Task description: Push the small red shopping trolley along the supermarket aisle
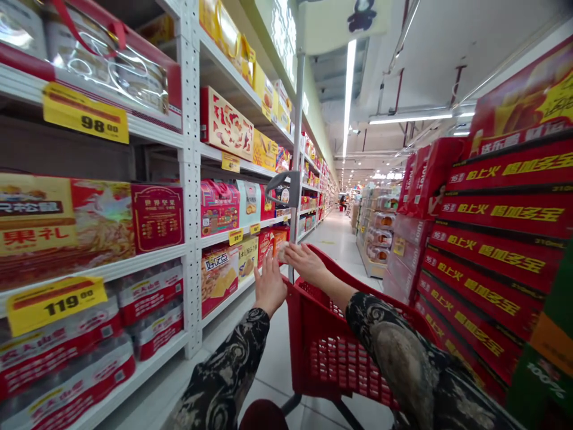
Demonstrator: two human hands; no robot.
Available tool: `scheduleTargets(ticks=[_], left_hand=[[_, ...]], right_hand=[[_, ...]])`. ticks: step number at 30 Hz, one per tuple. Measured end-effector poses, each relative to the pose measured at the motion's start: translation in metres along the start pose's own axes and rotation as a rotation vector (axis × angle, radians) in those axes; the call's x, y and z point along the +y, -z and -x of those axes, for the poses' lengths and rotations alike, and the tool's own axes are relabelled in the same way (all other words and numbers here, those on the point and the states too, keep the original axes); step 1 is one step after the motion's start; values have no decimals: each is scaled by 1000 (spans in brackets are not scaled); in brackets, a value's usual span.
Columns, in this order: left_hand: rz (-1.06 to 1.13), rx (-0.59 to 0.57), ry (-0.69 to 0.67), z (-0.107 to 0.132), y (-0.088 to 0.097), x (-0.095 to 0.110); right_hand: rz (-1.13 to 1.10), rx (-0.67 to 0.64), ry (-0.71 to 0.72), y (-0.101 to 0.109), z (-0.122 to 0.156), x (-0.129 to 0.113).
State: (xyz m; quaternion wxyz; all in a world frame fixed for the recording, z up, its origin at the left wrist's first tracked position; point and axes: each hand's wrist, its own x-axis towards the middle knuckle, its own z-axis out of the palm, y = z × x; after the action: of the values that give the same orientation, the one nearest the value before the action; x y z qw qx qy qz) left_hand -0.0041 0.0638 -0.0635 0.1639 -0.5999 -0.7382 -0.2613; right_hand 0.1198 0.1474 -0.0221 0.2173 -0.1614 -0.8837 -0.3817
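My left hand is beside the near-left corner of the red shopping cart. Its fingers are stretched upward and apart, with nothing visible in them. Reaching over the cart's rim, my right hand has its fingers together, pointing left towards a grey metal pole. At those fingertips is a small whitish crumpled thing, too small to name; the fingers seem to pinch it. The pole stands upright at the cart's corner, with a grey loop-shaped handle part way up and a pale flag-like sign on top.
White metal shelves with boxed snacks, bottle packs and yellow price tags line the left. On the right, stacked red drink cartons rise close beside the cart. A tiled aisle runs ahead, past a display rack, to a distant person.
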Motion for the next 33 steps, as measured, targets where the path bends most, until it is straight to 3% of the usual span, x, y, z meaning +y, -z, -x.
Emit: scheduleTargets(ticks=[4, 9, 12, 15, 21, 24, 30, 33], left_hand=[[9, -16, -10, -2, 4, 2], [22, 5, -9, -8, 11, 6], [20, 14, -15, -10, 10, 10], [11, -1, -26, -7, 6, 14], [-22, -95, -35, 6, -10, 12], [-31, -128, -15, 9, -15, 6], [-67, -96, -19, 6, -12, 5], [-66, -100, -26, 8, -11, 12]], right_hand=[[-7, -34, 80, -5, 13, -7], [30, 70, -128, 26, -13, 24], [39, 89, -179, 35, -23, 37], [46, 34, -152, 26, -17, 30], [11, -81, 5, -9, 20, -11], [-9, -105, 36, -11, 25, -18], [10, 8, -165, 16, -10, 8], [18, 3, -194, 21, -22, 16]])
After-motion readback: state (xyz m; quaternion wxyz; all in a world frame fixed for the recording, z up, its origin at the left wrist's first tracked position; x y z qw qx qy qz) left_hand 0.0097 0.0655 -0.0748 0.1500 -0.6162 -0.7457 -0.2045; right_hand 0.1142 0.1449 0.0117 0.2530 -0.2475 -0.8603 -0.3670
